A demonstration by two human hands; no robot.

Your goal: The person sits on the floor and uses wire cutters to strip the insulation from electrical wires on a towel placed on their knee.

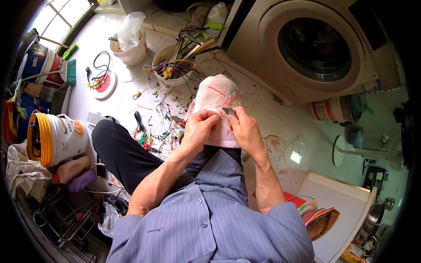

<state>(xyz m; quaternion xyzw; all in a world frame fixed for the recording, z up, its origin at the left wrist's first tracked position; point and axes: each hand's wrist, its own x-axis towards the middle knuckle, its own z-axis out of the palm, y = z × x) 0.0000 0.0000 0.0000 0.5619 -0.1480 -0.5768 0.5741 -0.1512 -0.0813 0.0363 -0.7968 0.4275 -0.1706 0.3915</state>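
A pink towel point(215, 94) lies over my right knee, with thin red and other coloured wire scraps point(216, 90) on it. Above the towel my left hand point(201, 127) is closed in a pinch. What sits between its fingertips is too small to make out, though a reddish bit shows beside them. Close by on the right, my right hand point(245, 129) grips a small dark flat blade point(229, 112) between thumb and fingers. The blade points toward the left hand's fingertips; I cannot tell whether they touch.
Cut wires and small parts point(164, 127) litter the floor left of the towel. Beyond stands a white bucket point(164, 55) of tools and cables. A washing machine point(263, 39) fills the far right. At left is a white bucket point(70, 138) with a yellow coil.
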